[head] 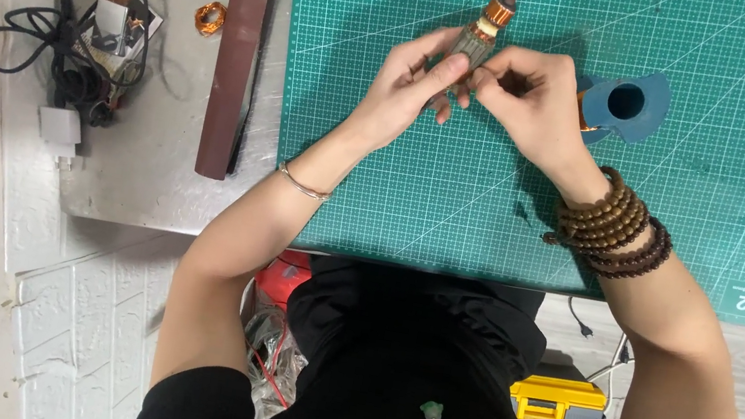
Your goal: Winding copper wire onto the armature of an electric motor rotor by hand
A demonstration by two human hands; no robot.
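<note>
Armature pinched upright between both hands' fingers.

A small repair workshop: a green gridded cutting mat covers a metal counter, with a coil of copper wire, tangled black cables and a yellow tool case below.

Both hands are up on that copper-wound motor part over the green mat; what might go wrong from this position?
1. The cylindrical motor armature with copper windings is pinched above the green cutting mat by the left hand and right hand; a slip might drop it and bend its shaft.
2. The brown wooden bead bracelets on the right wrist hang near the mat and may catch something.
3. The blue plastic piece with a round hole lies beside the right hand and could get knocked.
</note>
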